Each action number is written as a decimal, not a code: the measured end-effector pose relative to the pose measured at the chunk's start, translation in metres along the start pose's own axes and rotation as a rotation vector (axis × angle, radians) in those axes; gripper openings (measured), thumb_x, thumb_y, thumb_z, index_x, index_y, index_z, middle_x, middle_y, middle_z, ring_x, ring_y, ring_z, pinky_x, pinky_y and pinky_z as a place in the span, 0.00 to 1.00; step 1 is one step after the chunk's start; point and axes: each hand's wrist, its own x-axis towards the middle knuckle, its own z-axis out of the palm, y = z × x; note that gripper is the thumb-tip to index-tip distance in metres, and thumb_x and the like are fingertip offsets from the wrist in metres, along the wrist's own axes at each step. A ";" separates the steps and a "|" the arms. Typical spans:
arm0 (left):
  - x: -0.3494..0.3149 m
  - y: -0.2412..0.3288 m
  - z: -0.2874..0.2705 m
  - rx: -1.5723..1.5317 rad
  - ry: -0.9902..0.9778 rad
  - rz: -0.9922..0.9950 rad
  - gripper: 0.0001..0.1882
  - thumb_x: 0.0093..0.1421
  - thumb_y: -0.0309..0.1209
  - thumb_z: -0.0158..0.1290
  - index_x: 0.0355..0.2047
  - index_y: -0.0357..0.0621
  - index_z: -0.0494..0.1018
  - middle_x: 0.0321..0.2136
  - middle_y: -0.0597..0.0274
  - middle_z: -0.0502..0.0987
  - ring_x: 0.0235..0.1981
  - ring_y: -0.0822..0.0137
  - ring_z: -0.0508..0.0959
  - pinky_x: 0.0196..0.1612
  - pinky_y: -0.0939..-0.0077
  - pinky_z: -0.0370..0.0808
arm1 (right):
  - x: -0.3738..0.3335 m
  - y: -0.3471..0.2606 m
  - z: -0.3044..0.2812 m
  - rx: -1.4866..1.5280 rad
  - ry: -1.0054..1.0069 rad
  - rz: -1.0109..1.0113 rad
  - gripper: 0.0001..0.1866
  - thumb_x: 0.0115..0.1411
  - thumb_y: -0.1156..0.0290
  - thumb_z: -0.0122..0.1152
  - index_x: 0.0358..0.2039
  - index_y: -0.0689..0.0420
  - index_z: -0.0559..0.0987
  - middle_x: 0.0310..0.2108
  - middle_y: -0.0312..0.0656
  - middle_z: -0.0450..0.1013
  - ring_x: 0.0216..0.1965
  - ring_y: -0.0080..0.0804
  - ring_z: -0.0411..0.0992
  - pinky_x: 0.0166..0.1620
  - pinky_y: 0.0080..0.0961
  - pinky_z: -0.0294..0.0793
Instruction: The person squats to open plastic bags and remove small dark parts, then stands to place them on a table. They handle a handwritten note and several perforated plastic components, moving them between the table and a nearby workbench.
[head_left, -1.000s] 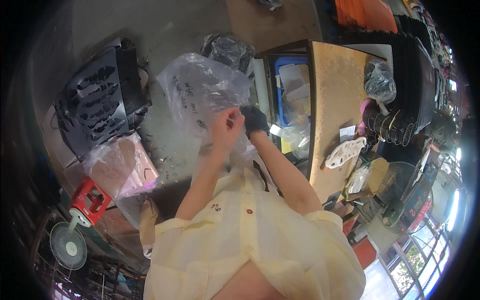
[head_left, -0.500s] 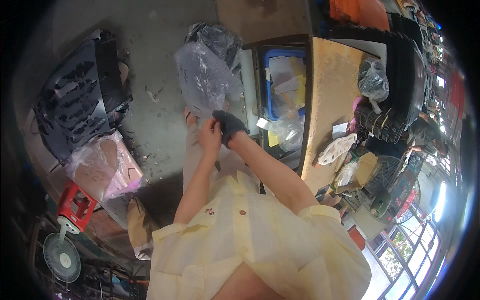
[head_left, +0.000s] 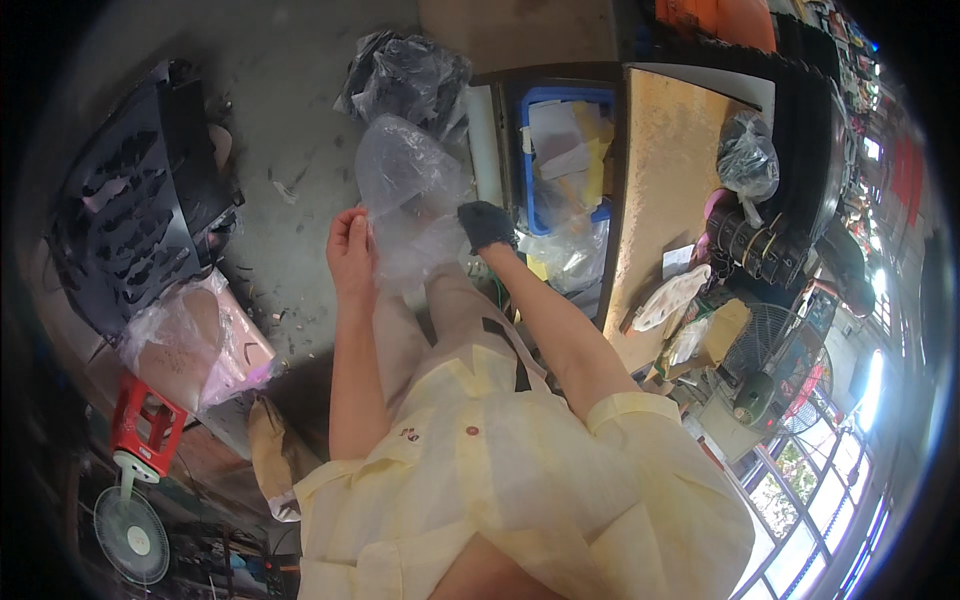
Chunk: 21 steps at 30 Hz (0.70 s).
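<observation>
Clear plastic bag [head_left: 412, 175] is spread between your two hands, above your legs. Your bare left hand [head_left: 351, 245] is raised, forearm nearly upright, with curled fingers pinching the bag's left edge. Your right hand [head_left: 486, 227], in a dark glove, meets the right edge; its forearm slants inward from the elbow. The glove's dark fabric obscures its fingers: you cannot tell whether they are closed. Glare blurs the film; the bag's lower edge is indistinct.
</observation>
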 end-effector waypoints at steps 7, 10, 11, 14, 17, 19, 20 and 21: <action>-0.007 -0.010 0.010 0.581 -0.215 0.192 0.16 0.51 0.26 0.54 0.43 0.45 0.70 0.27 0.72 0.68 0.27 0.78 0.67 0.31 0.84 0.66 | -0.013 -0.013 -0.044 0.143 0.039 0.128 0.19 0.53 0.52 0.48 0.31 0.53 0.79 0.34 0.47 0.74 0.38 0.46 0.72 0.42 0.38 0.69; 0.003 -0.014 -0.005 0.661 -0.181 0.190 0.14 0.51 0.26 0.54 0.41 0.44 0.72 0.29 0.70 0.70 0.30 0.77 0.68 0.34 0.83 0.67 | -0.034 -0.013 -0.071 0.194 0.023 0.053 0.18 0.53 0.53 0.50 0.32 0.53 0.79 0.34 0.46 0.74 0.37 0.44 0.72 0.41 0.35 0.70; 0.007 -0.014 -0.010 0.651 -0.150 0.177 0.13 0.52 0.26 0.55 0.40 0.43 0.72 0.30 0.69 0.70 0.31 0.77 0.69 0.35 0.83 0.67 | -0.044 -0.011 -0.081 0.201 0.019 0.024 0.17 0.53 0.54 0.51 0.32 0.53 0.79 0.34 0.45 0.74 0.36 0.43 0.72 0.40 0.35 0.70; 0.017 -0.007 -0.026 0.488 -0.003 0.101 0.12 0.55 0.29 0.53 0.40 0.39 0.71 0.35 0.65 0.72 0.36 0.74 0.70 0.40 0.82 0.66 | -0.079 -0.001 -0.111 0.254 0.100 -0.061 0.13 0.53 0.59 0.54 0.34 0.52 0.78 0.35 0.43 0.74 0.37 0.40 0.72 0.40 0.32 0.70; 0.024 0.010 -0.033 0.532 0.035 0.290 0.08 0.55 0.28 0.53 0.35 0.39 0.72 0.31 0.66 0.73 0.32 0.77 0.70 0.38 0.83 0.67 | -0.114 0.032 -0.150 0.483 0.302 -0.063 0.12 0.50 0.67 0.59 0.36 0.53 0.78 0.34 0.41 0.74 0.34 0.35 0.73 0.38 0.26 0.72; 0.026 0.025 -0.032 0.656 0.064 0.362 0.09 0.54 0.28 0.54 0.36 0.40 0.72 0.30 0.67 0.73 0.33 0.76 0.70 0.38 0.83 0.67 | -0.128 0.068 -0.182 0.318 0.512 -0.061 0.14 0.49 0.70 0.60 0.38 0.52 0.77 0.34 0.41 0.74 0.31 0.34 0.73 0.37 0.27 0.72; 0.024 0.029 -0.028 0.702 0.089 0.368 0.10 0.54 0.28 0.54 0.36 0.40 0.72 0.30 0.67 0.73 0.33 0.76 0.70 0.38 0.83 0.66 | -0.134 0.090 -0.199 0.285 0.563 -0.013 0.15 0.48 0.72 0.61 0.39 0.52 0.77 0.34 0.42 0.74 0.31 0.34 0.73 0.37 0.27 0.72; 0.020 0.037 -0.026 0.851 0.083 0.431 0.12 0.52 0.28 0.55 0.37 0.40 0.72 0.33 0.67 0.72 0.35 0.74 0.70 0.38 0.82 0.66 | -0.140 0.112 -0.214 0.276 0.649 0.042 0.14 0.49 0.70 0.61 0.39 0.53 0.77 0.34 0.42 0.74 0.31 0.34 0.74 0.37 0.28 0.72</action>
